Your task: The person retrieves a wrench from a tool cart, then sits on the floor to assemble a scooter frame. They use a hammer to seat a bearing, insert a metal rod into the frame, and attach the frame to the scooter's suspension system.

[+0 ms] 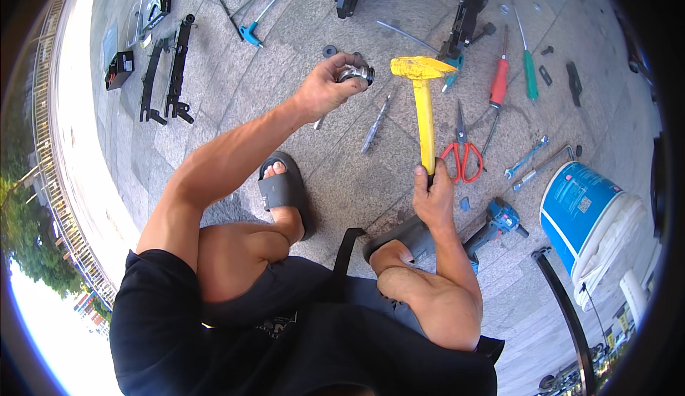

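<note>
My left hand (330,88) is closed round a small, shiny metal cylindrical part (354,74) with a dark end, held up over the paving. A yellow hammer (424,114) is gripped by its lower handle in my right hand (434,200), its head upward and just right of the metal part. Hammer and part are apart in the picture. Below the left hand a screwdriver with a clear handle (372,133) lies on the ground. Red-handled scissors (462,150) lie right of the hammer handle. A dark ring (329,51) is on the paving near my left fingers.
Red (499,82) and green (530,75) screwdrivers lie to the right, with wrenches (526,157) nearer. A blue bucket (581,207) and a blue power drill (497,223) stand or lie at right. Black metal brackets (178,71) and a teal-handled hex key (251,34) lie at far left.
</note>
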### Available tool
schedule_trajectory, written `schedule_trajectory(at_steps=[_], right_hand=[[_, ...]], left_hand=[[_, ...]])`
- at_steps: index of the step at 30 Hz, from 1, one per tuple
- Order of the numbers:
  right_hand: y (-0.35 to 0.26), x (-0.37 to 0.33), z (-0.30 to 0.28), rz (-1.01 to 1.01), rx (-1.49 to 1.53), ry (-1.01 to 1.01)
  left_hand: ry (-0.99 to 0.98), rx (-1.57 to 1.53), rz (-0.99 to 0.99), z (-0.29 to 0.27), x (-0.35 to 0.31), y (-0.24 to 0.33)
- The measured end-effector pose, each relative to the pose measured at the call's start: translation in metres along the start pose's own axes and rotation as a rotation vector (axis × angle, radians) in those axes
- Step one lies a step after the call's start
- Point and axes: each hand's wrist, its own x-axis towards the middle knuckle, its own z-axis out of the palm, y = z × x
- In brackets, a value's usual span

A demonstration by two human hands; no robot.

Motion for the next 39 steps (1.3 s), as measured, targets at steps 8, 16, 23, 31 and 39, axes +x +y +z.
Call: schedule_trajectory(at_steps=[8, 16, 23, 31, 39], right_hand=[[-0.007, -0.001, 0.003, 0.149, 0.006, -0.048], [-0.032, 0.024, 0.031, 0.120, 0.214, 0.035], [-0.037, 0.029, 0.046, 0.058, 0.311, 0.137], [-0.032, 0.029, 0.038, 0.226, 0.514, 0.128], [-0.036, 0.036, 0.025, 0.055, 0.525, 0.131]], left_hand=[[0.006, -0.348, -0.153, 0.020, 0.005, 0.005], [0.113, -0.580, -0.254, 0.062, 0.006, 0.025], [0.080, -0.857, -0.340, 0.077, 0.009, 0.032], [-0.250, -0.988, -0.301, 0.074, 0.005, 0.045], [-0.478, -0.963, -0.373, 0.079, -0.004, 0.066]])
